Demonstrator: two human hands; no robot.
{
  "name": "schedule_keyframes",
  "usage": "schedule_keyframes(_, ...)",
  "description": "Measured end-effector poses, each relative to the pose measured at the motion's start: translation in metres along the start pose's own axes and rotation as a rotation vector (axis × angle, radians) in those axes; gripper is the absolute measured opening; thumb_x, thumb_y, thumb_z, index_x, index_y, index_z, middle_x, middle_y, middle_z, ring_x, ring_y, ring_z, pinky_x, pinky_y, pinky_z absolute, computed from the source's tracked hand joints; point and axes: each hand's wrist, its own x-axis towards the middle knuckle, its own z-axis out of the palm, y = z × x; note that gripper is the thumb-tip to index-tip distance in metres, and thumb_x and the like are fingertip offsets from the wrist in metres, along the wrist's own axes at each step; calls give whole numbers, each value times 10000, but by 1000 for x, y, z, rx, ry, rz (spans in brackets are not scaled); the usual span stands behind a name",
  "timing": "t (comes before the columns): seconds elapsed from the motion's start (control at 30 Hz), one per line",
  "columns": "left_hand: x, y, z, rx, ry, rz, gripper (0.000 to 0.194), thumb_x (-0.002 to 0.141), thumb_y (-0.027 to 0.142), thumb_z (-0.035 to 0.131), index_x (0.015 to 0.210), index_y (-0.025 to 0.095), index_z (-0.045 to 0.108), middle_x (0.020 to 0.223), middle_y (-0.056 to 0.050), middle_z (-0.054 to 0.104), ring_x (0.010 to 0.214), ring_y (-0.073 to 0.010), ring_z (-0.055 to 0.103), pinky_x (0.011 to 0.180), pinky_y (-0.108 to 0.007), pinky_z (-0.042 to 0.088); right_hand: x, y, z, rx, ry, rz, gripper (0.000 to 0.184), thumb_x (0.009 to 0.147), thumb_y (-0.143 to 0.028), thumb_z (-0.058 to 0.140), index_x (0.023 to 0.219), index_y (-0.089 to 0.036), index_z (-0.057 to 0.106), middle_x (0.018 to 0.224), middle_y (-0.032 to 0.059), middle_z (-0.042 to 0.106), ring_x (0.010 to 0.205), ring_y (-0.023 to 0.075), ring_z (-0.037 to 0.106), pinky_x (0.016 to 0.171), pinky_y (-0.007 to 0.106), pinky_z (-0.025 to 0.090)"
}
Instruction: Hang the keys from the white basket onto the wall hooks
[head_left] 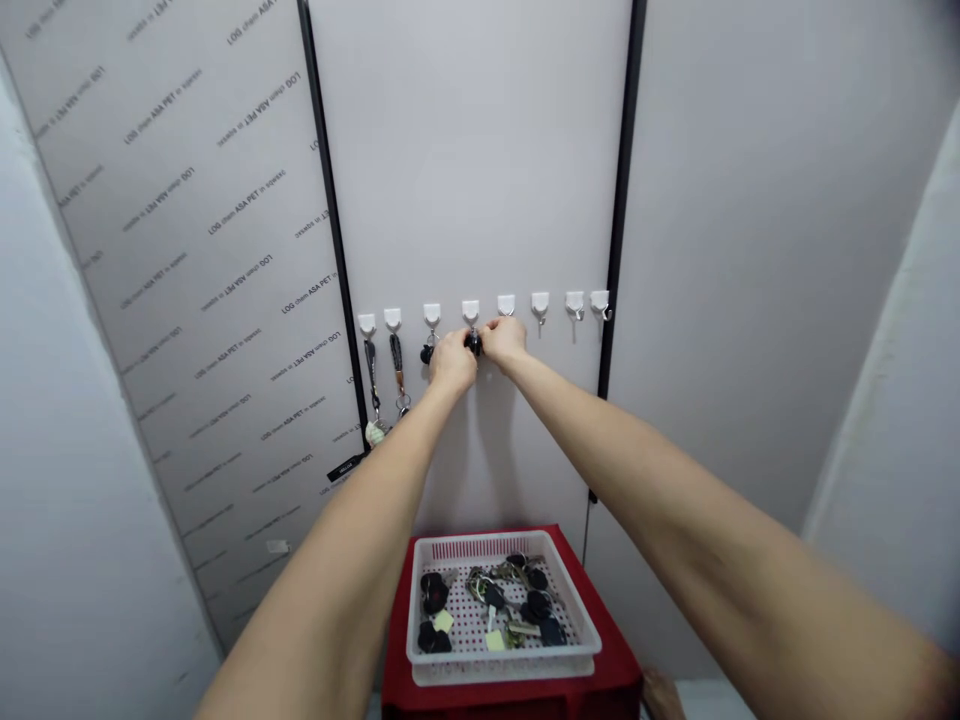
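Both my hands are raised to a row of white hooks on the panel. My left hand is closed on a bunch of keys with a black head, just below a white hook. From the other side, my right hand pinches at the same keys; its fingertips are partly hidden. Another bunch of black keys hangs from the hook left of my left hand. Farther left, a black strap and a second black strap hang with keys on rings.
Below stands a red box bearing a white perforated basket with several keys and pale yellow tags inside. Bare white hooks continue to the right. Dark vertical strips edge the panel, and printed sheeting covers the left side.
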Motion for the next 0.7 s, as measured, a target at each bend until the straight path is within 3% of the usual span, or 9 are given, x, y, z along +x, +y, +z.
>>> schedule_keyframes(0.23,-15,-4,1,11,-2,11,348,646,52,337,946,152,483,926,-63,527,833,-149,474,759,-279,354,-18,-1,-9,-57,7,-19,149,607,-194,418,579,-118,543,535,19,528,556,105,490,599,256,385)
schedule_keyframes(0.37,-54,-22,12,-88,-38,4,362,652,36,315,962,136,472,971,-55,505,865,-119,460,792,-247,340,-51,25,-17,-67,-30,-46,210,641,-215,384,747,-126,541,679,26,565,621,98,500,629,236,376)
schedule_keyframes(0.47,-108,-46,29,-131,-170,-92,332,662,57,314,931,131,493,955,-52,519,880,-116,456,799,-240,338,-97,66,-23,-145,-304,-62,210,636,-183,393,772,-125,542,699,28,576,622,95,500,617,218,373)
schedule_keyframes(0.6,-190,-75,53,-174,-554,-219,279,676,105,319,844,142,539,857,-42,572,804,-114,495,759,-238,363,-172,128,-33,-266,-769,2,183,614,-135,405,704,-120,563,682,40,588,604,97,501,583,192,363)
schedule_keyframes(0.7,-232,-84,65,-118,-676,-212,261,658,110,350,828,150,543,872,-39,566,824,-122,483,774,-245,344,-214,156,-40,-378,-938,17,178,597,-141,417,689,-132,570,647,35,581,577,104,490,545,195,349)
